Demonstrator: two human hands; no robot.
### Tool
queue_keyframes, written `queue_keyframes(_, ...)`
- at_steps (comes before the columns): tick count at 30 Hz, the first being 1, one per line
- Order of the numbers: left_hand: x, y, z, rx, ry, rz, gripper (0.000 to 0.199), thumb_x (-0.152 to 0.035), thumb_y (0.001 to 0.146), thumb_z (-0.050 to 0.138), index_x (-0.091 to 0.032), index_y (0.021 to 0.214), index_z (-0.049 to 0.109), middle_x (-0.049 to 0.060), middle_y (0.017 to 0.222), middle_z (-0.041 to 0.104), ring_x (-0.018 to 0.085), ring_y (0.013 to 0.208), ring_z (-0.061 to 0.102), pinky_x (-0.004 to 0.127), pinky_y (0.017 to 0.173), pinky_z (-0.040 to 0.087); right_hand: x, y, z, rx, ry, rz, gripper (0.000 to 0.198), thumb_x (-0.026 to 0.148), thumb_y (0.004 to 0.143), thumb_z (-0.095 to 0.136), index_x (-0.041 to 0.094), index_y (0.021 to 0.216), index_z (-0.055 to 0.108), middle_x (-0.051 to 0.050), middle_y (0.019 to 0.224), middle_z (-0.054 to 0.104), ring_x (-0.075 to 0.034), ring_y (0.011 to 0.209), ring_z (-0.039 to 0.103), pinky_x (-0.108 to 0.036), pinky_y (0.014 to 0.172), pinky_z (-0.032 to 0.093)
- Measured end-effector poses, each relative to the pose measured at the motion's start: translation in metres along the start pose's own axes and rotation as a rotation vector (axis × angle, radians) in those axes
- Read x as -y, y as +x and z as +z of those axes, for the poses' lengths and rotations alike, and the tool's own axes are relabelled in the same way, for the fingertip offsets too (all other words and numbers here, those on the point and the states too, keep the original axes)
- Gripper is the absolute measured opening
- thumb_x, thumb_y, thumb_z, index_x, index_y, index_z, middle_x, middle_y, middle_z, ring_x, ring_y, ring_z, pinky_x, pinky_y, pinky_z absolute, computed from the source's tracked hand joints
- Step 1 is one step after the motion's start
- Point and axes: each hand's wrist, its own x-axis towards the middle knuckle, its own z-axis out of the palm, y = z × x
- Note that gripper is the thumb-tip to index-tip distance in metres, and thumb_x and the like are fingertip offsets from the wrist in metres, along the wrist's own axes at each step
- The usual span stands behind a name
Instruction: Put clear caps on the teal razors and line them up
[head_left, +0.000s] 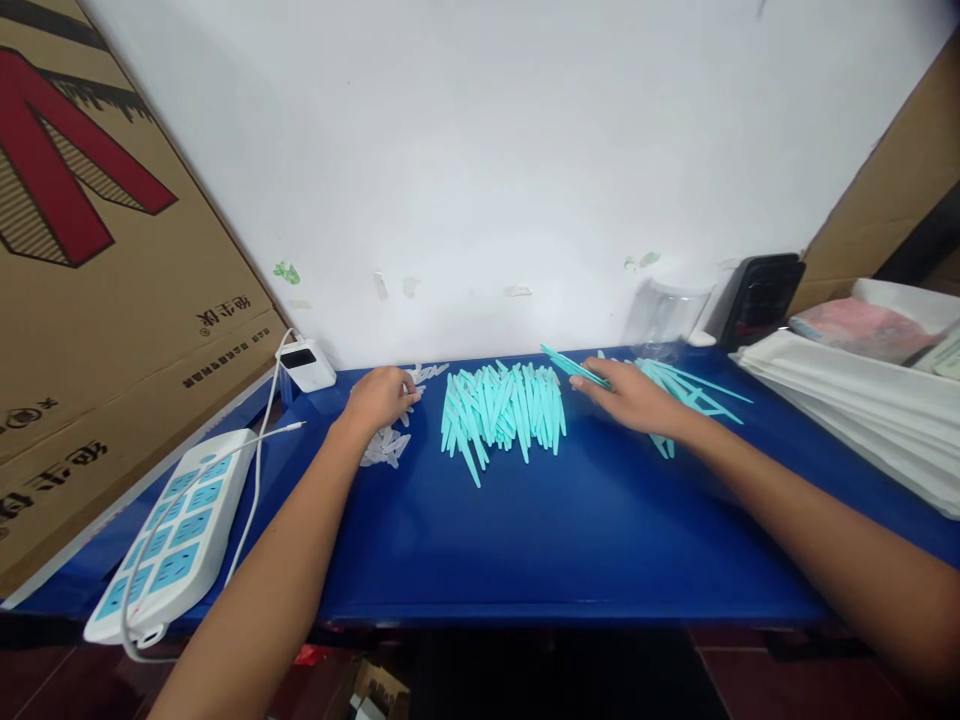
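Note:
My right hand is closed around a few slim teal plastic sticks, which point up and left from the fingers. Under and behind that hand lie more loose teal sticks. A dense pile of tapered teal sticks spreads across the middle of the table between my hands. At the left, my left hand has its fingers curled together over small clear plastic pieces. Whatever its fingertips pinch is too small to make out. A few more clear pieces lie just beyond those fingers.
A white power strip with a cable lies at left, near a white device and a large cardboard box. Toward the right stand a clear container, a black object and stacked white trays. A white wall backs the blue table.

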Motion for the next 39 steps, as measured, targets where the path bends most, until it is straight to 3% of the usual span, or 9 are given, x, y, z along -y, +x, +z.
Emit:
queue_keyframes(6,-0.003,0.002,0.011,-0.032,0.059,0.044,0.018,-0.031,0.095,0.063,-0.019,0.094,0.075,0.012,0.101,0.076,0.028,0.099,0.07,0.033,0.082,0.051,0.01,-0.003,-0.003,0.072,0.191,-0.026,0.054,0.07,0.098,0.05,0.023,0.071,0.05,0.0,0.064,0.057,-0.019,0.063,0.052,-0.033,0.065,0.036)
queue_keyframes(13,-0.011,0.001,0.016,-0.084,0.085,0.093,0.02,-0.027,0.099,0.052,-0.017,0.094,0.069,0.017,0.105,0.074,0.031,0.104,0.068,0.038,0.087,0.051,0.018,-0.008,0.0,0.158,0.393,0.145,0.045,0.07,0.096,0.056,0.025,0.098,0.049,0.003,0.07,0.063,-0.016,0.06,0.049,-0.031,0.06,0.038)
queue_keyframes(15,-0.018,-0.001,0.013,-0.127,-0.04,0.112,0.021,-0.03,0.1,0.052,-0.018,0.093,0.067,0.015,0.101,0.074,0.03,0.098,0.069,0.039,0.085,0.052,0.018,-0.008,-0.001,0.168,0.432,0.144,0.042,0.067,0.098,0.054,0.025,0.095,0.048,0.004,0.071,0.062,-0.015,0.06,0.047,-0.031,0.059,0.038)
queue_keyframes(18,-0.037,-0.006,0.007,-0.17,-0.417,0.172,0.021,-0.037,0.101,0.054,-0.02,0.099,0.065,0.009,0.095,0.077,0.024,0.088,0.071,0.035,0.079,0.053,0.019,-0.008,-0.005,0.182,0.449,0.103,0.04,0.062,0.102,0.051,0.025,0.087,0.049,0.003,0.072,0.06,-0.014,0.059,0.045,-0.031,0.06,0.038)
queue_keyframes(21,-0.06,-0.013,0.003,-0.113,-0.79,0.231,0.026,-0.045,0.1,0.06,-0.019,0.105,0.065,0.008,0.093,0.078,0.021,0.087,0.074,0.031,0.076,0.054,0.024,-0.009,-0.009,0.171,0.383,0.031,0.045,0.059,0.103,0.05,0.023,0.077,0.054,0.002,0.072,0.058,-0.014,0.06,0.046,-0.033,0.063,0.039)
queue_keyframes(24,-0.078,-0.019,0.001,-0.03,-1.007,0.287,0.035,-0.05,0.097,0.066,-0.017,0.108,0.071,0.009,0.098,0.079,0.022,0.089,0.076,0.032,0.078,0.058,0.029,-0.009,-0.012,0.114,0.333,-0.055,0.048,0.058,0.102,0.053,0.022,0.072,0.061,0.0,0.072,0.059,-0.016,0.064,0.05,-0.034,0.066,0.039)
queue_keyframes(30,-0.089,-0.026,0.003,-0.01,-1.179,0.258,0.039,-0.051,0.089,0.078,-0.016,0.106,0.079,0.011,0.101,0.081,0.024,0.092,0.078,0.035,0.085,0.062,0.032,-0.01,-0.015,0.021,0.345,-0.11,0.05,0.062,0.097,0.061,0.021,0.07,0.07,-0.002,0.071,0.067,-0.018,0.068,0.055,-0.033,0.069,0.039)
queue_keyframes(39,-0.093,-0.03,0.0,-0.011,-1.168,0.221,0.037,-0.051,0.085,0.082,-0.017,0.099,0.083,0.01,0.094,0.083,0.026,0.089,0.08,0.037,0.085,0.065,0.035,-0.011,-0.017,0.031,0.338,-0.094,0.053,0.068,0.095,0.061,0.022,0.07,0.072,-0.002,0.067,0.066,-0.018,0.065,0.053,-0.033,0.065,0.039)
